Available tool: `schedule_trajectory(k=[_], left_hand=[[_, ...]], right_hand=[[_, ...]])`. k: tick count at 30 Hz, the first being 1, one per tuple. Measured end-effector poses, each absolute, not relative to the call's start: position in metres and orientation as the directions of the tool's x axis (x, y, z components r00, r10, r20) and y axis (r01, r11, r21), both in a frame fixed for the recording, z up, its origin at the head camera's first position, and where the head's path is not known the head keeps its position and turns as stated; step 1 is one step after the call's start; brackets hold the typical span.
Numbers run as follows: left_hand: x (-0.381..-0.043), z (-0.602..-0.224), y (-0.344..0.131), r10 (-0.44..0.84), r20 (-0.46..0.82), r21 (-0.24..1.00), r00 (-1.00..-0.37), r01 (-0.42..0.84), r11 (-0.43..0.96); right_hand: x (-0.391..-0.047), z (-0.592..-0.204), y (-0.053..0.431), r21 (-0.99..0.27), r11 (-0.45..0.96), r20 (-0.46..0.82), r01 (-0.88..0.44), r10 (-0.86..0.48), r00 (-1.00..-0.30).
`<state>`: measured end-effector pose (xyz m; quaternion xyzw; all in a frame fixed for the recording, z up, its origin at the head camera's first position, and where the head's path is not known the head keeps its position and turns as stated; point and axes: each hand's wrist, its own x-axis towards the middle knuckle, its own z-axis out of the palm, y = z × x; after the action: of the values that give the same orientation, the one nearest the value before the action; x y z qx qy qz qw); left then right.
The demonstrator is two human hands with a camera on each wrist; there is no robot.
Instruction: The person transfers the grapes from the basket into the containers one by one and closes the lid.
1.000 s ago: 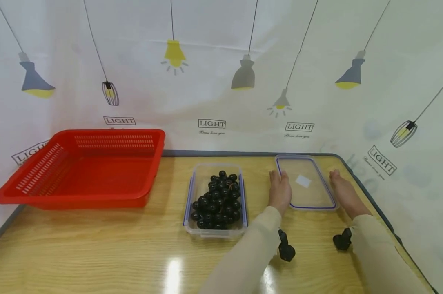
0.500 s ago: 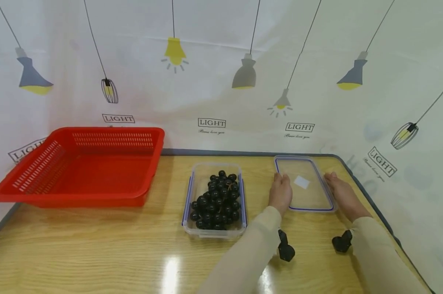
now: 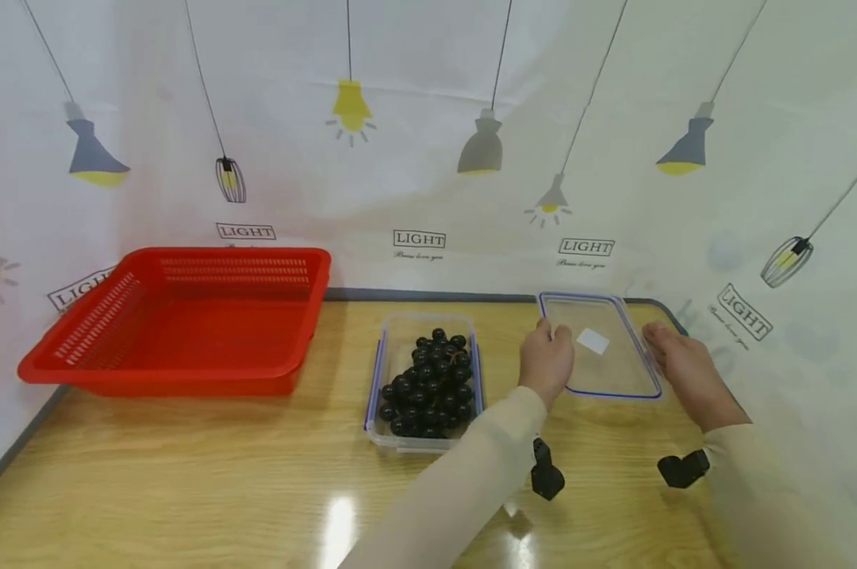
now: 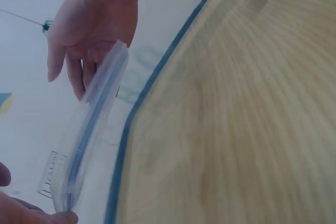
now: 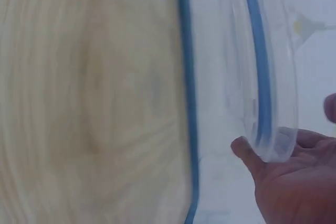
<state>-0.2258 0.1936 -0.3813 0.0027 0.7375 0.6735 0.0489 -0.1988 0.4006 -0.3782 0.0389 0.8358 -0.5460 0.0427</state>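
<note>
In the head view, a clear plastic lid [image 3: 616,367] with a blue seal and a white label is held raised between both hands. My left hand [image 3: 546,359] holds its left edge; in the left wrist view, a fingertip [image 4: 65,217] touches the lid's end. My right hand [image 3: 691,371] holds the right edge. The right wrist view shows the lid's rim against the right fingers [image 5: 247,153], with the thumb a little apart. Left of the hands stands a clear container [image 3: 377,379] with blue side clips, with a bunch of dark grapes [image 3: 431,387] inside.
A large red basket [image 3: 186,383] with slotted sides stands at the back left of the wooden table [image 3: 222,482]. Behind the table hangs a white cloth [image 3: 400,182] printed with lamps. A black device [image 3: 547,474] is strapped at each wrist.
The hands close in on the lid's two side edges, then lift it off the table. The container and basket shift slightly in view as the head camera turns.
</note>
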Motion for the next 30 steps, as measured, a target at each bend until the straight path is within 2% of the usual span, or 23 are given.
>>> schedule_trajectory(k=[6,11,17,27,30], left_hand=[[-0.225,-0.364,0.161,0.088,0.04,0.992,-0.995,0.05,0.116],[-0.227,-0.358,0.138,0.064,0.118,0.981,-0.991,0.127,0.147],[-0.229,-0.352,0.116,0.047,0.134,0.979,-0.99,0.14,0.151],[-0.227,-0.346,0.069,0.071,0.112,0.992,-0.991,0.116,0.056],[-0.225,-0.346,0.054,0.066,0.142,0.99,-0.988,0.143,0.015]], right_hand=[[-0.19,-0.359,0.372,-0.924,0.37,-0.096,0.096,0.018,-0.995],[-0.19,-0.35,0.343,-0.934,0.349,-0.05,0.075,0.08,-0.996],[-0.191,-0.344,0.32,-0.973,0.226,-0.02,0.043,0.101,-0.995],[-0.19,-0.331,0.285,-0.998,-0.013,0.067,-0.069,0.111,-0.992],[-0.191,-0.328,0.272,-0.996,-0.044,0.077,-0.084,0.135,-0.988]])
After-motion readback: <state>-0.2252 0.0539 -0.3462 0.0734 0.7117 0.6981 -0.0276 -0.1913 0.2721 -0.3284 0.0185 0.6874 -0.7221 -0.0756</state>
